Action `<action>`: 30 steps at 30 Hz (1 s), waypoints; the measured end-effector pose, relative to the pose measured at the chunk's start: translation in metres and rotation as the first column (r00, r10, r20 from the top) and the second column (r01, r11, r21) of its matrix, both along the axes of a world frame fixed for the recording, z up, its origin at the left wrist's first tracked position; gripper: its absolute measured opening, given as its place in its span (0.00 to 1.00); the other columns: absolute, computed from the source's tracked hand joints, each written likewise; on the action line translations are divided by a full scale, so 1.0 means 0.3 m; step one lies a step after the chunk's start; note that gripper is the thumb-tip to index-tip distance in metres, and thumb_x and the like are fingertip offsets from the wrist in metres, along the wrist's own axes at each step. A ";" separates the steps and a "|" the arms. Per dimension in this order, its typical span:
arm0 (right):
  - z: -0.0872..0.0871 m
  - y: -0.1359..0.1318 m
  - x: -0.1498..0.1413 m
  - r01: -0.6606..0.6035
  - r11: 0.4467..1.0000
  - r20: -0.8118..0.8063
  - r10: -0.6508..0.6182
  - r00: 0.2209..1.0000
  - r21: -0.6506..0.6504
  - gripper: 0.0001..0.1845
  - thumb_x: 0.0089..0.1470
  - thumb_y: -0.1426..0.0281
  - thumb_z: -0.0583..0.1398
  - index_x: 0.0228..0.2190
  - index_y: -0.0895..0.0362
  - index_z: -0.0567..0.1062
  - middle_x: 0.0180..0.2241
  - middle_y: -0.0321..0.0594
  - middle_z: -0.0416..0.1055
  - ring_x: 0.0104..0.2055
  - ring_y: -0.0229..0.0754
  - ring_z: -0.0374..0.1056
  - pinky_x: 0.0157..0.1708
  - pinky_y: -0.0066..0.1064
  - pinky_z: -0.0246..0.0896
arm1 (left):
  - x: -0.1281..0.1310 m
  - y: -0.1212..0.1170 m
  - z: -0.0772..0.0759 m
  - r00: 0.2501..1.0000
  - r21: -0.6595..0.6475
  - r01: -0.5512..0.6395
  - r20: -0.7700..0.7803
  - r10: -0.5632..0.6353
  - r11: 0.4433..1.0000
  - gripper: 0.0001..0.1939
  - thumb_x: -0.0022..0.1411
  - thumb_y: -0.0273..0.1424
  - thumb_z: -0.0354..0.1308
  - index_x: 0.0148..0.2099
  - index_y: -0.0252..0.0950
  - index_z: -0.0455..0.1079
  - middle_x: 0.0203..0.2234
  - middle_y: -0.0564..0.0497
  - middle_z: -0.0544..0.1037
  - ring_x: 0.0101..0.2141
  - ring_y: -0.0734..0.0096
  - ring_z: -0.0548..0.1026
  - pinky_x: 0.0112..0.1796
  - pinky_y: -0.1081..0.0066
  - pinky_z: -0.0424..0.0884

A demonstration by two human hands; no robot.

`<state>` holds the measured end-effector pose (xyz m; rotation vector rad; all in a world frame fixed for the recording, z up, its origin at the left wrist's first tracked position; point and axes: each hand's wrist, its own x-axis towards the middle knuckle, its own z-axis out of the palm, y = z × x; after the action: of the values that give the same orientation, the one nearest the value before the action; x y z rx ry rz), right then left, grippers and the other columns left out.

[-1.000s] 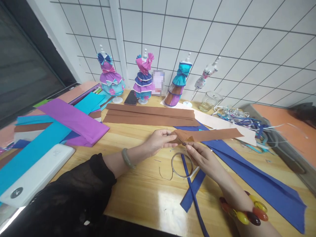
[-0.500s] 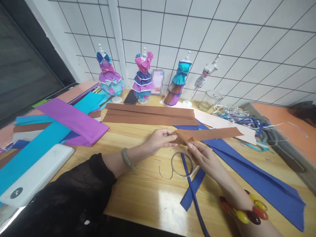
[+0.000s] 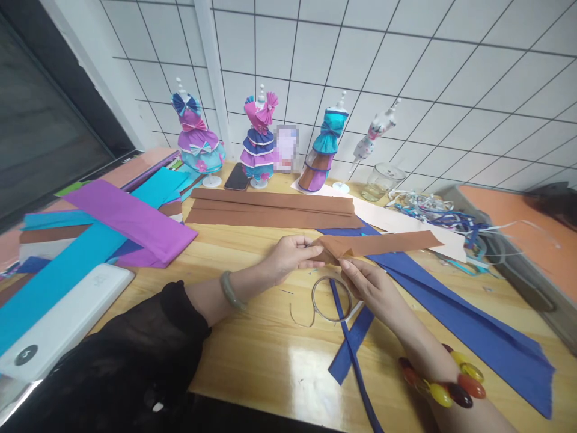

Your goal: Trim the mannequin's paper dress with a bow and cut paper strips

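Observation:
My left hand [image 3: 291, 255] pinches the folded left end of a brown fabric strip [image 3: 383, 243] that runs to the right across the wooden table [image 3: 252, 355]. My right hand [image 3: 367, 284] is closed in a pinch at the strip's lower edge, just right of the left hand; whether it holds anything besides the fabric is too small to see. Below the hands lies a loop of thin wire [image 3: 329, 300] and a narrow blue strip [image 3: 351, 343]. A wide blue fabric piece [image 3: 469, 328] lies under and right of the right hand.
A long folded brown fabric [image 3: 270, 210] lies behind the hands. Purple [image 3: 130, 219] and turquoise [image 3: 58, 273] fabric pile up at left beside a white flat device [image 3: 63, 322]. Several small dressed mannequins [image 3: 259, 135], a phone [image 3: 237, 176], a glass [image 3: 383, 182] and tangled ribbons [image 3: 442, 216] stand at the back.
Both hands stay pinched on the brown strip's end with almost no movement; the camera view has shifted slightly.

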<state>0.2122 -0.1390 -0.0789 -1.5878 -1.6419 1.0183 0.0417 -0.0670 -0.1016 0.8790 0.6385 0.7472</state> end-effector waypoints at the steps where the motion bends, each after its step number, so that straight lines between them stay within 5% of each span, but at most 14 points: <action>1: -0.001 0.001 0.000 0.003 1.000 -0.002 -0.003 1.000 -0.002 0.21 0.58 0.55 0.49 0.20 0.55 0.57 0.19 0.30 0.48 0.22 0.34 0.45 0.22 0.28 0.42 | 0.000 0.000 -0.002 1.000 0.003 0.001 0.013 -0.001 1.000 0.13 0.48 0.32 0.65 0.35 0.28 0.72 0.34 0.46 0.76 0.36 0.71 0.74 0.44 0.63 0.70; 30: -0.022 0.001 0.000 0.034 0.998 0.013 -0.035 0.999 0.047 0.23 0.56 0.52 0.50 0.20 0.55 0.58 0.18 0.30 0.50 0.20 0.32 0.47 0.20 0.27 0.43 | 0.009 -0.020 0.004 0.999 -0.029 0.001 0.044 0.000 1.000 0.12 0.46 0.31 0.67 0.31 0.28 0.71 0.30 0.49 0.75 0.33 0.74 0.74 0.43 0.64 0.70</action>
<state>0.2123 -0.1387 -0.0854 -1.5900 -1.6301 0.9465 0.0445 -0.0729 -0.1005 0.8335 0.6087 0.7532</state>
